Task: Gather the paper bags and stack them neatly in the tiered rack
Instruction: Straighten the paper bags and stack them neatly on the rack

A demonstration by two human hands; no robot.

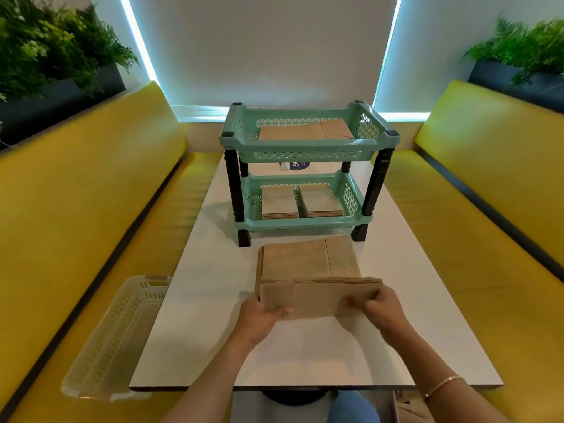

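Observation:
A mint-green two-tier rack (305, 148) with black legs stands at the far middle of the white table (213, 300). Its top tier holds flat brown paper bags (305, 131). Two short stacks of bags (302, 203) lie side by side in the bottom tier. In front of the rack lies another pile of brown bags (308, 259). My left hand (259, 315) and my right hand (381, 306) grip the two ends of a bundle of brown bags (320, 297), held on edge just over the near side of that pile.
A clear plastic basket (116, 337) rests on the yellow bench seat to the left of the table. Yellow benches run along both sides, with planters behind them. A small purple item (297, 165) lies on the table behind the rack.

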